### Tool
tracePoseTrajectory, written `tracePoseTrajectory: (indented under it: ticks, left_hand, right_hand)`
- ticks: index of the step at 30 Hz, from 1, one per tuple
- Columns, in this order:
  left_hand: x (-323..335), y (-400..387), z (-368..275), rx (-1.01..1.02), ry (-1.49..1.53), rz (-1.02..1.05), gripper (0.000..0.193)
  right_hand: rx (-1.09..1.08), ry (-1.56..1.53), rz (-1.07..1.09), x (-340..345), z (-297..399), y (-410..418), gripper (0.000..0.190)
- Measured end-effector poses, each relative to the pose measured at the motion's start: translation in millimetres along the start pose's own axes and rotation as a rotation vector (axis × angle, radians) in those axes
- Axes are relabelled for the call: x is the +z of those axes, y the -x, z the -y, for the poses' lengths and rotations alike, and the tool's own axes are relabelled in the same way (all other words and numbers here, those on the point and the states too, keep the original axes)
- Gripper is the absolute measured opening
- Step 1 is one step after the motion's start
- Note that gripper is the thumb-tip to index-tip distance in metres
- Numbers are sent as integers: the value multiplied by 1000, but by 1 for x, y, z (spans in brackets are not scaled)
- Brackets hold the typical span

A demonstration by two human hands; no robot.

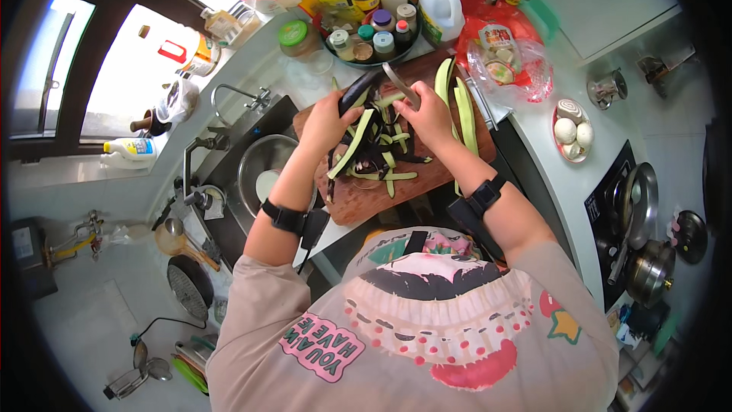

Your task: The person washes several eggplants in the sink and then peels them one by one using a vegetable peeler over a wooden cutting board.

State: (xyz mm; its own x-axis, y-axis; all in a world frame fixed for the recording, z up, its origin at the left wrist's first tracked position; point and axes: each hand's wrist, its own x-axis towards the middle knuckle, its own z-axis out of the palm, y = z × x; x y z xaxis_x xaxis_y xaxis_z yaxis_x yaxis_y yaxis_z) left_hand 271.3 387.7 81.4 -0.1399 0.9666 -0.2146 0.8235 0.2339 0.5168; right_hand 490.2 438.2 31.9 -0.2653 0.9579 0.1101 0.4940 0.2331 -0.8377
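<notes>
My left hand grips a long eggplant with dark purple skin still on the side that shows. In my right hand is a slim grey tool, apparently a peeler, held close to the eggplant. Both hands are above a wooden cutting board. Dark and pale green eggplant peelings lie heaped between them. A partly peeled eggplant strip slants across the heap beside my left hand. On the board's right side lie long, pale peeled eggplant pieces, partly behind my right forearm.
A steel basin sits in the sink at left, below a faucet. Behind the board stand a tray of seasoning jars and a white jug. Right are a plate of buns and a stove with a wok.
</notes>
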Motion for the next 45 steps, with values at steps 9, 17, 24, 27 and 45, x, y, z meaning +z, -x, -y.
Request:
tracePoseTrajectory:
  ticks: [9, 17, 24, 27, 45]
  left_hand:
    - [29, 89, 14, -300, 1002, 76, 44]
    - [24, 131, 40, -247, 1004, 31, 43]
    - [13, 169, 54, -322, 1505, 6, 26]
    - [14, 172, 51, -260, 1592, -20, 23]
    - [21, 186, 51, -201, 1884, 209, 23]
  right_hand:
    - [-4, -217, 220, 38, 47, 30, 45]
    - [-41, -87, 187, 56, 30, 16, 23]
    - [-191, 217, 96, 54, 54, 21, 44]
    - [-178, 51, 250, 53, 73, 32, 35]
    - [-231, 146, 525, 56, 59, 36, 38]
